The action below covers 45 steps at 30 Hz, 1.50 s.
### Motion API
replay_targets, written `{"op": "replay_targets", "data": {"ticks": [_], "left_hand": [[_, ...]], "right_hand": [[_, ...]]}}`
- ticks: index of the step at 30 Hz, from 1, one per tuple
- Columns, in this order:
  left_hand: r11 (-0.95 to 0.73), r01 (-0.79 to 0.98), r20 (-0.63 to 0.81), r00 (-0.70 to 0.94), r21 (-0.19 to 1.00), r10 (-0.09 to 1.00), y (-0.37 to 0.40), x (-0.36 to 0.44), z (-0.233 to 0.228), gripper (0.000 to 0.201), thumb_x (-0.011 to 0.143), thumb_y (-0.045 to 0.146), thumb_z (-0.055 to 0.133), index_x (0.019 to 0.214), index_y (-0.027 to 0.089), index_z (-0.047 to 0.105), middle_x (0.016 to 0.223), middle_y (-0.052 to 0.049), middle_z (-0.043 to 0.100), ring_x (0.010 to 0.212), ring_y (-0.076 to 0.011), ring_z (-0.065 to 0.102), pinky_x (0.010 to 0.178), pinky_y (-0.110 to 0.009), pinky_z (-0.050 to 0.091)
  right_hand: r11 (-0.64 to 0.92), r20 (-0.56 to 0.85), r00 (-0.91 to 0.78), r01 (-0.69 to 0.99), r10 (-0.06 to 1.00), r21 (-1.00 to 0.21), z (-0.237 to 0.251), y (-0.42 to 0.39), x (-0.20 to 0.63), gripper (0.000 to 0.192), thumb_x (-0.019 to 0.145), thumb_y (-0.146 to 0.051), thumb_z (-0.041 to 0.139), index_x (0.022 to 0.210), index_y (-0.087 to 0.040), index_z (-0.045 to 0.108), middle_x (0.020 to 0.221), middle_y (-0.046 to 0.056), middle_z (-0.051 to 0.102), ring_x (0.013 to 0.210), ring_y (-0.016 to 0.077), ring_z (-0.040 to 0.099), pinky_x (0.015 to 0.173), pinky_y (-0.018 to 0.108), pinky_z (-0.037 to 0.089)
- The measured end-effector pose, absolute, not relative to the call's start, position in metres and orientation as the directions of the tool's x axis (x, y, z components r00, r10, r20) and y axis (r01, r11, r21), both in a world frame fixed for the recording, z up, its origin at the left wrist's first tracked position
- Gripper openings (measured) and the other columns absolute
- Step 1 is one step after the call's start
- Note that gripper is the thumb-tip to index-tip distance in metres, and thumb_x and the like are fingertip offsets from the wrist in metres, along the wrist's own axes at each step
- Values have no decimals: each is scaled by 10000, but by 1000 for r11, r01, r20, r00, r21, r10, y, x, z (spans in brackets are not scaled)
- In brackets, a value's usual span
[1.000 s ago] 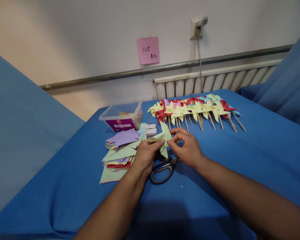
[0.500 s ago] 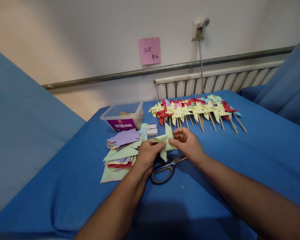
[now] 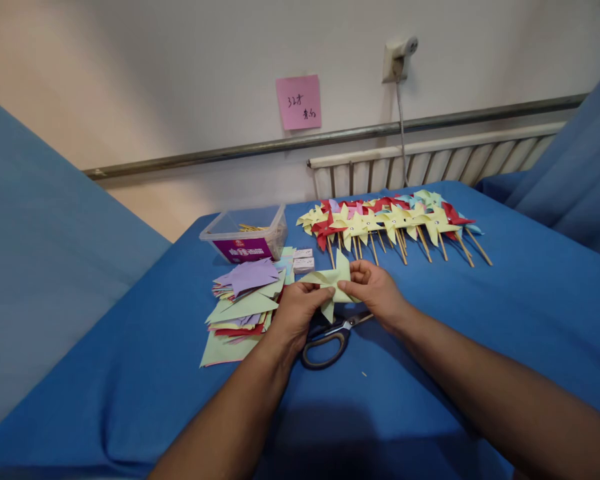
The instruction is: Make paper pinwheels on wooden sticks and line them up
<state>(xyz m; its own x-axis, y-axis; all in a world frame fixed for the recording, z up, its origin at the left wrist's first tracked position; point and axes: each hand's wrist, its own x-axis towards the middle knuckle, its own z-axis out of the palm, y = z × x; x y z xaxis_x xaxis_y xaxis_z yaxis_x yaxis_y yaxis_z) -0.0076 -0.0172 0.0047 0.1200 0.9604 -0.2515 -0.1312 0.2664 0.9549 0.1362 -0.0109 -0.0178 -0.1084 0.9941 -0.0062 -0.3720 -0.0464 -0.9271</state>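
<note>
A pale green paper pinwheel [image 3: 341, 268] with folded blades is held between both hands above the table. My left hand [image 3: 300, 308] pinches its left side, thumb near the centre. My right hand [image 3: 377, 290] grips its right side, with the thumb on the front and the fingers curled behind. No stick shows on this pinwheel. Below the hands lie scissors [image 3: 341, 341] with dark handles, partly hidden by my left hand. To the left is a stack of cut coloured paper [image 3: 245, 303], with purple and green sheets on top.
Behind the paper stands a clear plastic box [image 3: 250, 233] holding thin sticks. Two small white boxes [image 3: 303, 261] sit beside it. Several finished pinwheels [image 3: 397, 223] on sticks lie at the back right. A blue cloth [image 3: 430, 413] covers the table; a radiator [image 3: 440, 157] is behind.
My right hand has closed in slightly on the pinwheel, its thumb now pressing near the centre beside my left thumb. The pinwheel has shifted a little; the rest looks the same.
</note>
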Motion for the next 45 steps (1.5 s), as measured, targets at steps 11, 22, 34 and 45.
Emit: {"op": "replay_targets", "data": {"ticks": [11, 22, 34, 45], "left_hand": [[290, -110, -280, 92, 951, 955, -18, -8, 5, 298, 556, 267, 802, 784, 84, 745, 670, -93, 708, 541, -159, 601, 541, -260, 447], [261, -97, -252, 92, 960, 963, -19, -7, 0, 226, 576, 240, 785, 747, 98, 745, 683, -87, 712, 505, -149, 589, 504, -256, 432], [120, -577, -172, -37, 808, 984, -10, -26, 30, 153, 581, 126, 776, 712, 108, 699, 692, -37, 701, 596, -134, 621, 618, -247, 524], [85, -604, -150, -57, 793, 987, -3, -32, 22, 175, 588, 112, 757, 746, 114, 683, 708, -23, 701, 625, -135, 628, 623, -243, 500]], "right_hand": [[-106, -39, -157, -442, 987, -891, -18, -12, 137, 392, 581, -312, 819, 858, -181, 574, 758, 4, 721, 640, 143, 666, 662, 297, 525], [-69, -3, -174, -371, 985, -926, -22, -11, 135, 395, 587, -383, 810, 842, -207, 565, 726, -10, 702, 621, 156, 655, 626, 306, 523], [246, 255, 106, 92, 961, -965, -46, 15, 155, 231, 773, -415, 653, 812, -187, 660, 737, 19, 651, 677, 159, 591, 665, 307, 480], [516, 383, -373, 757, 845, -400, -23, -2, 108, 202, 834, -229, 571, 956, -231, 732, 1232, 96, 590, 1128, 293, 506, 913, 465, 413]]}}
